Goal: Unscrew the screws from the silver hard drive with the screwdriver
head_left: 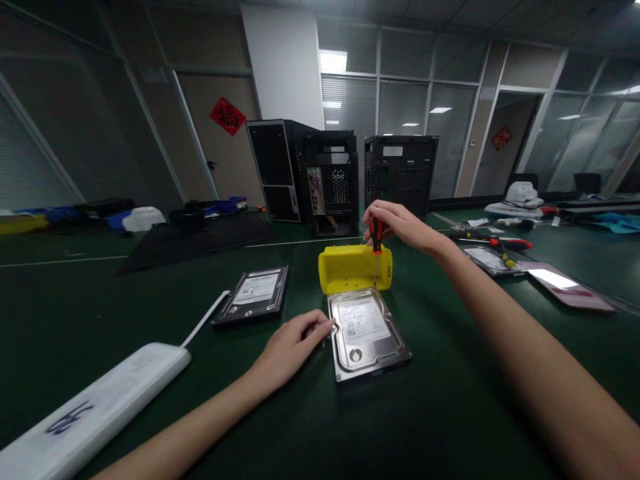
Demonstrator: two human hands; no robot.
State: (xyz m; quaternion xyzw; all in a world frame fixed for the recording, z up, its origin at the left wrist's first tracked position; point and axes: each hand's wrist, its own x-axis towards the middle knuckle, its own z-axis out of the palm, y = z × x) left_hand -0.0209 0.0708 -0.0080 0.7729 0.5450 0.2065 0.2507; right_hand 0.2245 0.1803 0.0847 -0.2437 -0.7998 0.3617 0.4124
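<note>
A silver hard drive (pixel 363 327) with a white label lies flat on the green table. My left hand (pixel 293 347) is closed at its left edge, thumb and fingertips touching the side. My right hand (pixel 393 223) is wrapped round the red and black handle of a screwdriver (pixel 377 241), held upright. Its tip meets the drive's far edge, near the right corner; I cannot make out the screw there. Right behind the drive stands a yellow bin (pixel 345 270), with a few small specks inside.
A second hard drive (pixel 257 291) lies to the left. At the front left is a white power strip (pixel 100 407). Computer cases (pixel 327 180) stand behind. To the right are another drive (pixel 485 260), pliers (pixel 510 243) and a pink phone-like slab (pixel 570 283).
</note>
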